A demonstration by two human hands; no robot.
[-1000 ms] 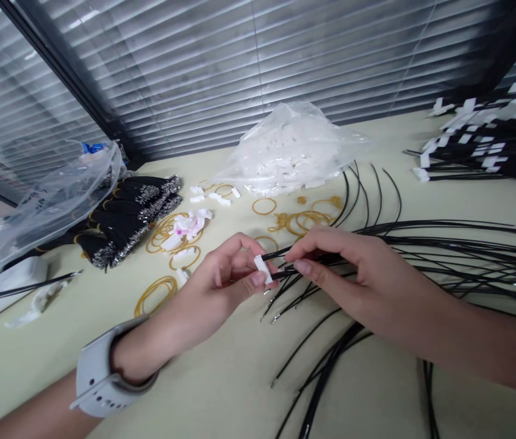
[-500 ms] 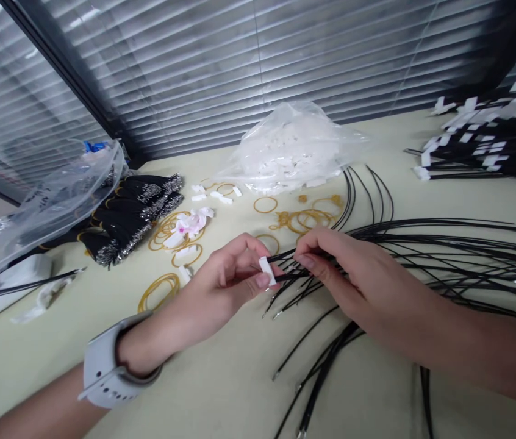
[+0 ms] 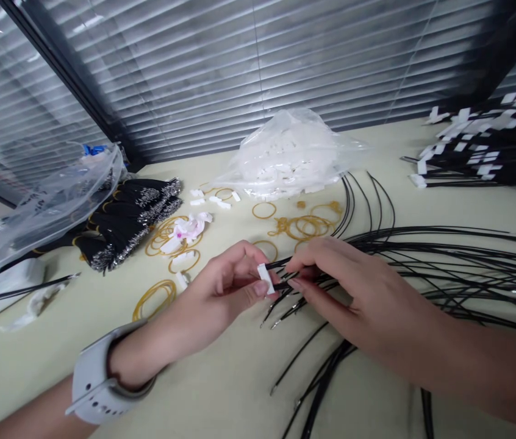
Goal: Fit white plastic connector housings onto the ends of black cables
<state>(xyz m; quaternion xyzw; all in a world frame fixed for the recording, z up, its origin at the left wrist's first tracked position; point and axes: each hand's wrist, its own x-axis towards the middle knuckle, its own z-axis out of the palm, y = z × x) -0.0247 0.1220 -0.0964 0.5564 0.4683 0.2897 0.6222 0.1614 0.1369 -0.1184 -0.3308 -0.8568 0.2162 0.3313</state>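
Note:
Pinched between the fingers of my left hand (image 3: 230, 283) is a small white connector (image 3: 266, 278), tilted, with black wires entering its right side. Just to the right, my right hand (image 3: 344, 280) has thumb and forefinger close together around black wires near the connector. Its other fingers are hidden behind the hand. Many loose black wires (image 3: 450, 249) with metal tips spread under and beyond my right hand, and some tips point toward the front of the table.
A clear bag of white connectors (image 3: 285, 155) lies by the blinds. Yellow rubber bands (image 3: 155, 299) and loose connectors are scattered left of centre. Bundled black wires (image 3: 125, 225) with metal tips lie at left; wires with white connectors (image 3: 482, 149) are piled at right.
My right thumb and forefinger have moved slightly left, closer to the white connector. My left hand still holds the connector. The whole view has shifted a little.

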